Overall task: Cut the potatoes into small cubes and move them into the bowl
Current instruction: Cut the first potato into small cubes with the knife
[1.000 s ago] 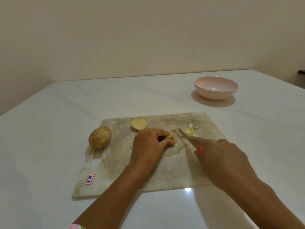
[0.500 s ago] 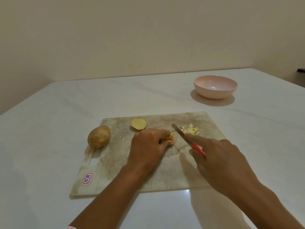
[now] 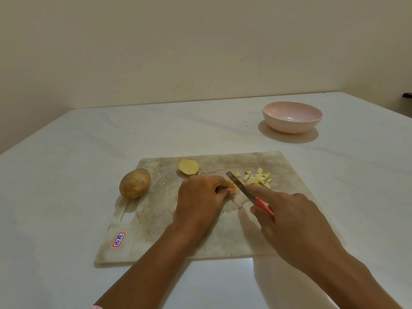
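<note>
On the stained cutting board my left hand curls over a small potato piece, of which only a yellow tip shows. My right hand grips a knife by its red handle, index finger stretched along the blade, whose edge sits against the piece's right side. A heap of several potato cubes lies right of the blade. A potato half rests cut face up at the board's far edge. A whole potato sits at the board's left edge. The pink bowl stands empty, far right.
The white table spreads around the board, its far edge meeting a beige wall. A red and blue sticker marks the board's near left corner, beside its handle slot. A dark object shows at the right frame edge.
The knife has swung left from the heap of cubes to the piece under my left hand. My left hand has stayed on that piece.
</note>
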